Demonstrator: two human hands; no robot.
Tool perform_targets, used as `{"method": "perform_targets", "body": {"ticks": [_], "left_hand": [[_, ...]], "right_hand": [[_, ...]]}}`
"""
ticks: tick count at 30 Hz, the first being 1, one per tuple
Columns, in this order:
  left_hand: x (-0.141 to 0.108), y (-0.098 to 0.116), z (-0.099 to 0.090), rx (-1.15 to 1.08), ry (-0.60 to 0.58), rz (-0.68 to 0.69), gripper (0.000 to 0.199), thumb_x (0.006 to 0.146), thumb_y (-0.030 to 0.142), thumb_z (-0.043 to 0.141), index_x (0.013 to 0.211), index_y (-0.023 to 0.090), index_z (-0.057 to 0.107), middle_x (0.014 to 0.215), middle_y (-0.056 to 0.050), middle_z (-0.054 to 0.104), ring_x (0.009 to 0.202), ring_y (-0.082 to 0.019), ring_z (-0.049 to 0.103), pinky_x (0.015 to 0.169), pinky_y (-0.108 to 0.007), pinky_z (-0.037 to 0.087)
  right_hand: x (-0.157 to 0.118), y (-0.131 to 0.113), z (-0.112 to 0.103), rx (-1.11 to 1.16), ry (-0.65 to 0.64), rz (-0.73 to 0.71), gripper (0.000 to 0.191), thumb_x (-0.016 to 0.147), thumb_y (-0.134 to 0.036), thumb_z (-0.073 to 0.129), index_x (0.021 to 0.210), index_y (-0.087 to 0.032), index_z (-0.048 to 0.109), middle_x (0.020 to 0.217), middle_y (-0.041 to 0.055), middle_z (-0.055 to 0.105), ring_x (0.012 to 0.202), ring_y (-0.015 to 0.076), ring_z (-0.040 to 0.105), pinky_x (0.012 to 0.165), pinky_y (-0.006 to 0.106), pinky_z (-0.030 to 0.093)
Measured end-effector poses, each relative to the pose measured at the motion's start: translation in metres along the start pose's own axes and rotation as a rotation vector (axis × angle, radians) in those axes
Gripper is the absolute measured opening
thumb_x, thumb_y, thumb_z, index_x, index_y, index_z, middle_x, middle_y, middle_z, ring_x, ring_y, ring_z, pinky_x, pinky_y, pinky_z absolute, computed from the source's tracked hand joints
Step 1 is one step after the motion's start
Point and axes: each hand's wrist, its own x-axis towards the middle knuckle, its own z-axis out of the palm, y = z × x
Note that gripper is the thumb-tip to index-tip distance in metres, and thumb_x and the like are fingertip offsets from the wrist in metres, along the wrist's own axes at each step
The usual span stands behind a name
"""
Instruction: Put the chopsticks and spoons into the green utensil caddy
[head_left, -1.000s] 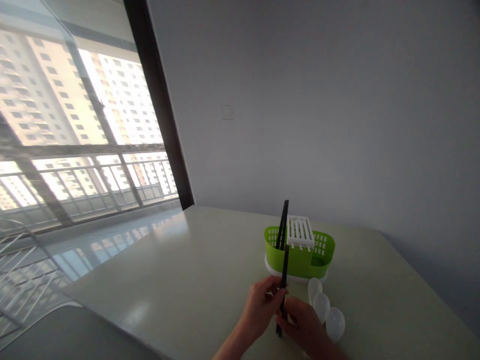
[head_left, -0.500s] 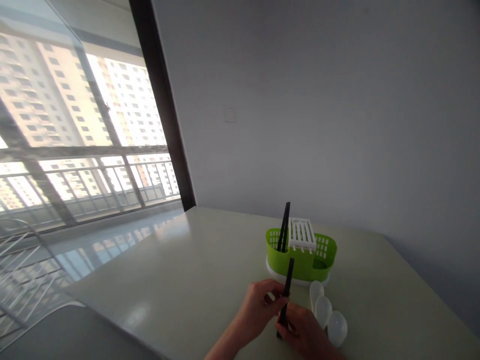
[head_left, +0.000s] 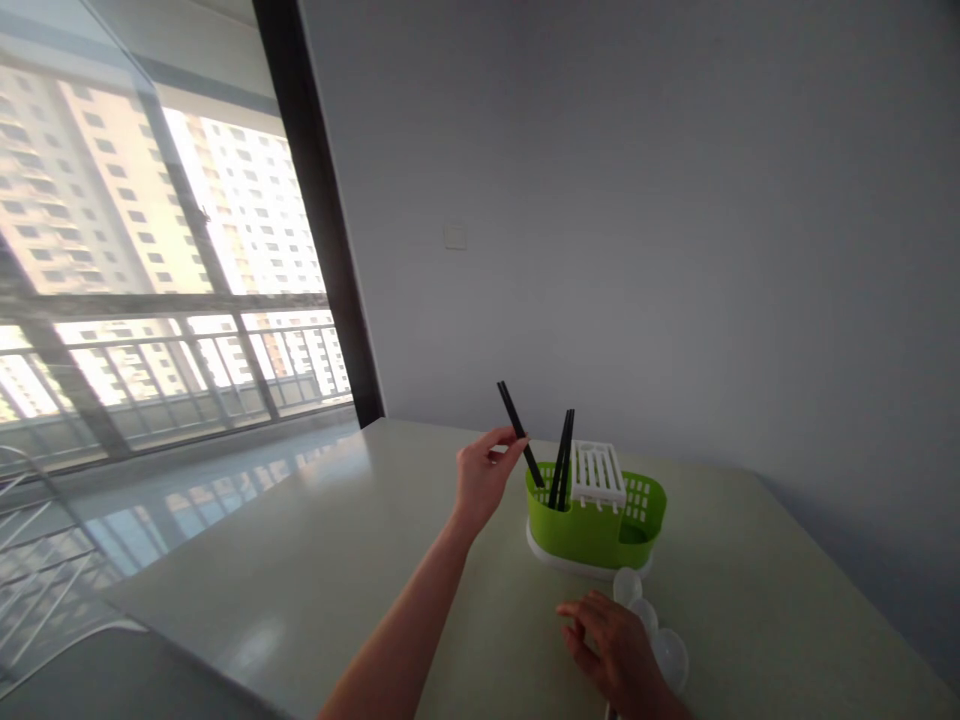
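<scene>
My left hand (head_left: 487,474) pinches a pair of black chopsticks (head_left: 511,412), whose lower ends dip into the left end of the green basket (head_left: 577,537). Other black chopsticks (head_left: 562,455) lean upright in that same compartment. A white slatted rack (head_left: 598,472) sits across the basket's middle. Nearer to me, my right hand (head_left: 611,640) is just above the table with its fingers apart and nothing between them. Beside it lie white spoons (head_left: 670,658), partly covered by the hand.
The pale table (head_left: 315,560) reaches back to a grey wall with a switch plate (head_left: 455,236). A grey chair (head_left: 112,675) stands at the lower left, with a metal rack (head_left: 45,570) behind it. Windows fill the left side.
My left hand has carried the chopsticks up and forward to the basket and tilted them. My right hand has let go of them and opened. The view has shifted slightly.
</scene>
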Motion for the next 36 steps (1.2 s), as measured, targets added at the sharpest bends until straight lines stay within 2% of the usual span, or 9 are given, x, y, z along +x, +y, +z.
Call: {"method": "perform_targets", "body": {"ticks": [4, 7, 10, 16, 20, 29, 33, 36], "left_hand": [[0.017, -0.025, 0.031, 0.077, -0.068, -0.003, 0.023, 0.078, 0.033, 0.056, 0.091, 0.017, 0.068, 0.081, -0.001, 0.07, 0.071, -0.012, 0.063, 0.062, -0.019, 0.05], [0.021, -0.043, 0.048, 0.264, -0.143, -0.025, 0.022, 0.079, 0.03, 0.055, 0.093, 0.018, 0.067, 0.083, -0.001, 0.07, 0.076, -0.012, 0.063, 0.068, -0.02, 0.047], [0.021, -0.055, 0.058, 0.432, -0.226, -0.074, 0.021, 0.079, 0.031, 0.055, 0.092, 0.02, 0.067, 0.085, -0.001, 0.07, 0.079, -0.013, 0.063, 0.07, -0.02, 0.044], [0.019, -0.062, 0.07, 0.541, -0.343, -0.127, 0.015, 0.077, 0.028, 0.057, 0.085, 0.021, 0.068, 0.082, -0.001, 0.07, 0.076, -0.014, 0.063, 0.061, -0.02, 0.041], [0.017, -0.059, 0.073, 0.625, -0.385, -0.152, 0.015, 0.077, 0.025, 0.056, 0.087, 0.022, 0.066, 0.084, -0.002, 0.069, 0.078, -0.015, 0.062, 0.064, -0.021, 0.041], [0.013, -0.048, 0.073, 0.717, -0.396, -0.091, 0.029, 0.082, 0.024, 0.051, 0.111, 0.025, 0.057, 0.103, -0.005, 0.062, 0.091, -0.016, 0.058, 0.074, -0.024, 0.042], [0.002, -0.037, 0.06, 0.705, -0.279, -0.023, 0.033, 0.085, 0.028, 0.048, 0.118, 0.026, 0.052, 0.108, -0.005, 0.059, 0.099, -0.016, 0.053, 0.077, -0.024, 0.041], [-0.025, -0.031, 0.047, 0.619, -0.163, 0.031, 0.026, 0.088, 0.032, 0.043, 0.109, 0.025, 0.055, 0.099, -0.003, 0.061, 0.096, -0.016, 0.053, 0.077, -0.024, 0.04]], "right_hand": [[-0.002, 0.003, 0.004, -0.034, -0.008, -0.012, 0.015, 0.084, -0.018, 0.047, 0.094, -0.023, 0.057, 0.072, -0.0001, 0.059, 0.069, 0.0166, 0.056, 0.079, 0.033, 0.042], [-0.002, 0.006, 0.006, -0.064, 0.001, -0.029, 0.014, 0.085, -0.019, 0.046, 0.093, -0.023, 0.057, 0.072, 0.0001, 0.059, 0.068, 0.0163, 0.056, 0.076, 0.032, 0.042], [-0.002, 0.007, 0.009, -0.088, 0.004, -0.049, 0.014, 0.085, -0.018, 0.046, 0.091, -0.023, 0.057, 0.072, 0.0004, 0.059, 0.067, 0.0164, 0.056, 0.071, 0.03, 0.042], [0.0, 0.003, 0.012, -0.107, 0.018, -0.098, 0.012, 0.086, -0.017, 0.045, 0.086, -0.023, 0.055, 0.069, -0.0004, 0.058, 0.065, 0.0158, 0.054, 0.073, 0.03, 0.041], [-0.001, 0.002, 0.013, -0.105, 0.027, -0.095, 0.012, 0.087, -0.018, 0.045, 0.085, -0.023, 0.055, 0.07, 0.0, 0.059, 0.067, 0.0159, 0.055, 0.073, 0.029, 0.041], [0.001, 0.006, 0.016, -0.124, 0.03, -0.086, 0.012, 0.086, -0.017, 0.045, 0.081, -0.023, 0.054, 0.068, -0.001, 0.058, 0.065, 0.0157, 0.054, 0.074, 0.03, 0.04], [0.0, 0.005, 0.015, -0.116, 0.044, -0.087, 0.012, 0.086, -0.017, 0.045, 0.081, -0.023, 0.054, 0.068, -0.0014, 0.058, 0.065, 0.0156, 0.054, 0.07, 0.028, 0.039], [0.0, 0.0, 0.011, -0.102, 0.055, -0.081, 0.015, 0.087, -0.019, 0.044, 0.075, -0.022, 0.052, 0.064, -0.0018, 0.055, 0.062, 0.0145, 0.052, 0.067, 0.027, 0.037]]}}
